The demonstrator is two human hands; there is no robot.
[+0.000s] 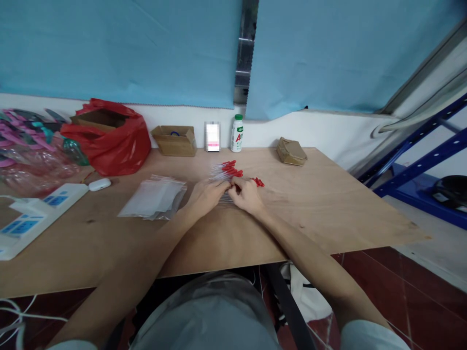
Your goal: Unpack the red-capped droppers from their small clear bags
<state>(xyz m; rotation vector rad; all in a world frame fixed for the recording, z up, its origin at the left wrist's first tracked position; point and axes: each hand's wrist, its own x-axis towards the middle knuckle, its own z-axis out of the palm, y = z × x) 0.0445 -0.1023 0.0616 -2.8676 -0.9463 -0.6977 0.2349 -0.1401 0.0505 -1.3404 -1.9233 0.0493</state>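
Several thin pale rods with red ends (229, 169) lie in a loose pile at the middle of the table, partly under my hands. My left hand (208, 195) rests over the left side of the pile, its fingers bent together. Touching it at the fingertips, my right hand (247, 195) is curled with thumb and fingers pinched. What the fingers hold is hidden. More red ends (258, 182) stick out just past my right hand. Left of my left hand lies a stack of clear zip bags (151, 198).
Along the wall stand a red plastic bag (116, 146) around a box, an open cardboard box (175, 142), a phone with a lit screen (212, 137) and a white bottle (237, 136). A small brown package (292, 151) is at right. A power strip (40, 221) lies left.
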